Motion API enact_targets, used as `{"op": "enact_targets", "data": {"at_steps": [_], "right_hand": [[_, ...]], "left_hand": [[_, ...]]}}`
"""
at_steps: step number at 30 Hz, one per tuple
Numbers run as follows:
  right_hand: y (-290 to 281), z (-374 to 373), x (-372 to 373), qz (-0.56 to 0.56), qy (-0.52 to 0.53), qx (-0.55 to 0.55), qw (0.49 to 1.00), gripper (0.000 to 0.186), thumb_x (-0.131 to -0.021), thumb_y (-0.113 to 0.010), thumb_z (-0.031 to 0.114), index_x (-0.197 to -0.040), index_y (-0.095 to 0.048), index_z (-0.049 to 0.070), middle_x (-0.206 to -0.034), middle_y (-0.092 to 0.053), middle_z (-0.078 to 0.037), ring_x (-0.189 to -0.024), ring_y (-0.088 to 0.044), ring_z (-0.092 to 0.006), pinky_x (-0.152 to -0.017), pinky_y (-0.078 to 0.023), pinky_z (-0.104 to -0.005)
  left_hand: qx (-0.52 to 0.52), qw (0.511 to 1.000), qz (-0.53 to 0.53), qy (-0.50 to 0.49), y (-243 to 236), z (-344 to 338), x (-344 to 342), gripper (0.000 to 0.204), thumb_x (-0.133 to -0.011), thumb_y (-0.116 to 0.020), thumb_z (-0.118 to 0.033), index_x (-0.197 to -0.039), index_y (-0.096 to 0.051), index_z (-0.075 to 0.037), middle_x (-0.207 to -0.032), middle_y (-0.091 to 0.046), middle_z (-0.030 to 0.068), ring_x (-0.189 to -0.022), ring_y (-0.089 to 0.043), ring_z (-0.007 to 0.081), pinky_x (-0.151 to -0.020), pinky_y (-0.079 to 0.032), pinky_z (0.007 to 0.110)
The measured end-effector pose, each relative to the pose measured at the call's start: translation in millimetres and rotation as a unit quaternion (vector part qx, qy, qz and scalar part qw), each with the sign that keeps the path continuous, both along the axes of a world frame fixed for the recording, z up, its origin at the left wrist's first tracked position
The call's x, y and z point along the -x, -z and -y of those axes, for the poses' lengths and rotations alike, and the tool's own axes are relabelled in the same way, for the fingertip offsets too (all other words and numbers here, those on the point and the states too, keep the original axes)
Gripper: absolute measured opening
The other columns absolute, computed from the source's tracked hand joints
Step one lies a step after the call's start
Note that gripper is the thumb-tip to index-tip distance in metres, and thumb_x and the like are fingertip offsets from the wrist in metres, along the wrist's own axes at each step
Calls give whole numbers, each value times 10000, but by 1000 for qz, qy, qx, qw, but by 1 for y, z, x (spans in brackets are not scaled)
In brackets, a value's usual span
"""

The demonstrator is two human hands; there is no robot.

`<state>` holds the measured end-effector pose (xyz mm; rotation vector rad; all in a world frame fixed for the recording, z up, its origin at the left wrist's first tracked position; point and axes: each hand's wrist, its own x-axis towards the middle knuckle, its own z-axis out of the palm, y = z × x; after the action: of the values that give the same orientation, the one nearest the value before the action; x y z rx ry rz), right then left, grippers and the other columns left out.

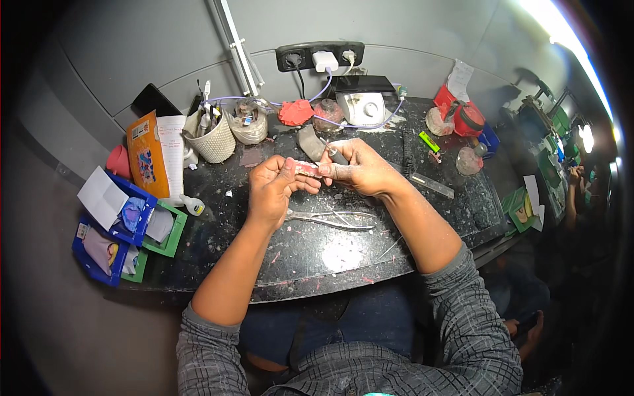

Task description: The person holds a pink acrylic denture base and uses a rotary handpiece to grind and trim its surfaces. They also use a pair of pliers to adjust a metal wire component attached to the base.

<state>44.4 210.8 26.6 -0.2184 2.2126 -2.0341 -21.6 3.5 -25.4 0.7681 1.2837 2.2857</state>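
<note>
Above the middle of the bench, my left hand (268,189) pinches a pink denture (308,170) with a row of pale teeth between thumb and fingers. My right hand (362,171) is closed round a dark-gripped rotary handpiece (337,156), its metal end pointing up and left. The right thumb and fingertips also touch the denture's right end. Just beyond the hands stands a grey curved piece (309,142). Metal pliers (323,218) with spread handles lie on the bench below the hands. The handpiece's tip is too small to make out.
Dusty black bench (290,261) with pink scraps. At left, blue trays (135,228), a green tray (173,243), an orange envelope (146,155) and a woven tool cup (214,142). Behind, a white control box (362,109). At right, a clear ruler (432,185) and red container (468,119).
</note>
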Motion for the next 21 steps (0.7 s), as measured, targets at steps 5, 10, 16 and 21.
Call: {"op": "enact_targets", "data": {"at_steps": [5,10,16,21], "right_hand": [[7,-5,5,-83,-56,-15,995,204,-953,-747,199,-976,-694,4,-868,-707,-41,-832,-645,-112,-763,-508,-296],[5,-2,2,-178,78,-166,967,315,-975,-716,287,-1043,-690,-20,-930,-716,-78,-902,-655,-150,-832,-522,-324],[3,0,0,-154,83,-321,931,527,-943,-694,539,-855,-612,25,-708,-647,-128,-647,-631,-276,-638,-486,-420],[-6,13,-6,-201,39,-455,866,804,-704,-741,818,-790,-615,29,-687,-646,-159,-687,-686,-390,-645,-525,-470]], "left_hand": [[-6,997,73,23,2,2,2,281,-1097,-515,-210,-987,-586,39,-915,-710,190,-745,-718,266,-679,-608,385],[37,998,31,-51,-1,-5,1,231,-1103,-501,-209,-1006,-552,-5,-877,-675,143,-709,-698,245,-611,-583,357],[69,997,30,0,1,-1,2,204,-1104,-509,-222,-1000,-516,-46,-845,-639,96,-643,-637,178,-554,-530,317],[74,996,-16,-42,12,-7,2,203,-1092,-547,-212,-966,-526,-54,-833,-625,57,-641,-586,109,-560,-486,259]]}}
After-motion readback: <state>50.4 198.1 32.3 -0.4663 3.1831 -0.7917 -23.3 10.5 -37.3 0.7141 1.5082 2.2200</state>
